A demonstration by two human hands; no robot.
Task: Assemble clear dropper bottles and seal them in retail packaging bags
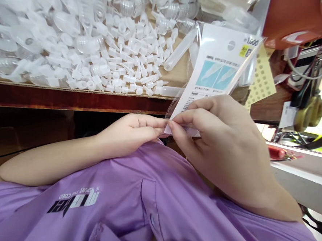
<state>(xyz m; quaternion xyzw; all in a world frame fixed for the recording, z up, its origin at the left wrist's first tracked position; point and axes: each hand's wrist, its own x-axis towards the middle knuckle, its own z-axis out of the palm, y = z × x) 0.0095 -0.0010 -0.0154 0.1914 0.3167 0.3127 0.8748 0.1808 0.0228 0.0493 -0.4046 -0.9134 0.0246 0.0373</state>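
Observation:
A clear plastic bag with a printed white card inside is held near my lap, tilted with its top leaning toward the table. The card carries two blue pictures, small text and a yellow mark. My right hand pinches the lower edge of this bag between thumb and fingertips. From the other side, my left hand has its thumb and straight fingers pressed together at the same edge; its fingertips are partly hidden there. Beyond both hands lies a heap of small translucent nozzle caps.
Many translucent plastic bottles are heaped at the table's far left. A clear tube lies beside the caps. The wooden table edge runs before me. To the right are a yellow dotted sheet and an orange container.

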